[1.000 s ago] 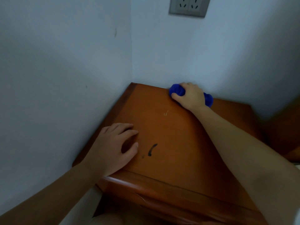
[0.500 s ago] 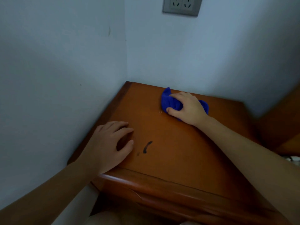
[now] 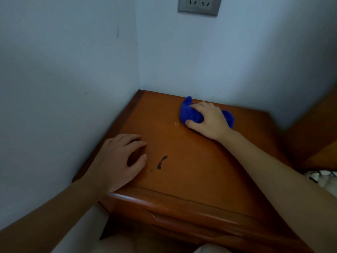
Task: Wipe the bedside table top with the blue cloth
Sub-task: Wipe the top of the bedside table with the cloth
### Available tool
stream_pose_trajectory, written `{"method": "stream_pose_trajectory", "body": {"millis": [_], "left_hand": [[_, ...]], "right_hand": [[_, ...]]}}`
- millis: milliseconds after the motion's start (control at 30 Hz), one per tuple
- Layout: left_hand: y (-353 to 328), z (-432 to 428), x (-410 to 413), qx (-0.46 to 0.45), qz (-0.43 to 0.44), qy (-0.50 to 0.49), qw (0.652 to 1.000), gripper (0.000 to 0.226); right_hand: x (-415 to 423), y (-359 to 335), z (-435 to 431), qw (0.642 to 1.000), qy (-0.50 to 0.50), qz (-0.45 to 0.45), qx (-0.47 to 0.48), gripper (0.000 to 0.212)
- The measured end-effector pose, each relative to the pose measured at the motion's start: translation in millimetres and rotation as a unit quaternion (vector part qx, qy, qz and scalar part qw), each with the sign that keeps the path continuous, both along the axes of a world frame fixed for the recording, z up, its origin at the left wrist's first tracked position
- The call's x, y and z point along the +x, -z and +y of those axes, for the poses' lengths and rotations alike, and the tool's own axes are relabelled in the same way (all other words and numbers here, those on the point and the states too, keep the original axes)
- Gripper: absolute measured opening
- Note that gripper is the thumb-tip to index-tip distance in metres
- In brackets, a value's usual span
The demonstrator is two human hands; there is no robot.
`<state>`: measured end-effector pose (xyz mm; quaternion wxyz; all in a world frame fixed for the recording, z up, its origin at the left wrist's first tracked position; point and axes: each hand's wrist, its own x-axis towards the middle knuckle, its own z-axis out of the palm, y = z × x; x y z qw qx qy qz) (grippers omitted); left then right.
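The bedside table top [image 3: 191, 161] is glossy orange-brown wood, set into a corner of two pale walls. My right hand [image 3: 207, 119] grips the bunched blue cloth [image 3: 189, 113] near the back edge and holds it against the wood. A tail of the cloth sticks out behind my wrist. My left hand [image 3: 118, 161] rests on the front left part of the top with its fingers loosely curved and nothing in it. A short dark mark [image 3: 162, 162] lies just right of my left thumb. A small pale scratch [image 3: 176, 123] sits beside the cloth.
Walls close the table on the left and at the back. A grey double socket [image 3: 198, 5] is high on the back wall. More wooden furniture [image 3: 313, 136] stands to the right, with a white object [image 3: 321, 178] below it. The table's rounded front edge [image 3: 173, 207] faces me.
My right hand dragged the cloth from the back edge a little forward and left, spreading it out. The left hand stayed where it was.
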<state>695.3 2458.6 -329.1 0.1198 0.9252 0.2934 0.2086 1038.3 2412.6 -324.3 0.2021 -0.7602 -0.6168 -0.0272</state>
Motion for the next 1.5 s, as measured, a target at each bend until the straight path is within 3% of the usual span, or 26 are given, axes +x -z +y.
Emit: {"method": "stream_pose_trajectory", "body": {"millis": [167, 267, 600, 800, 1033, 1133, 1333, 1500], "left_hand": [[-0.4, -1.0, -0.7, -0.001, 0.001, 0.002, 1.0, 0.051], [-0.3, -0.5, 0.5, -0.001, 0.005, 0.002, 1.0, 0.051], [3.2, 3.9, 0.0, 0.002, 0.011, 0.007, 1.0, 0.05], [-0.2, 1.2, -0.4, 0.005, 0.012, 0.004, 1.0, 0.053], [0.5, 2.1, 0.7, 0.004, 0.006, 0.01, 1.0, 0.053], [1.2, 3.3, 1.0, 0.005, 0.005, 0.01, 1.0, 0.053], [1.6, 4.6, 0.5, 0.003, 0.007, 0.011, 1.0, 0.052], [1.5, 5.8, 0.7, 0.0, 0.011, 0.016, 1.0, 0.052]], "right_hand": [[-26.4, 3.2, -55.2, 0.994, -0.112, -0.002, -0.016, 0.063], [-14.6, 0.8, -58.4, 0.992, -0.125, 0.006, -0.032, 0.064], [91.6, -4.3, 1.3, 0.989, 0.149, 0.013, 0.013, 0.075], [69.2, -1.8, -12.9, 0.99, 0.138, -0.016, 0.017, 0.066], [13.6, 8.8, -85.9, 1.0, -0.003, -0.016, 0.014, 0.066], [29.7, 7.0, -88.7, 0.999, 0.033, -0.007, 0.017, 0.067], [99.2, -7.0, -60.4, 0.98, 0.199, -0.001, 0.025, 0.067], [107.7, -10.1, -57.3, 0.977, 0.21, 0.002, 0.024, 0.067]]}}
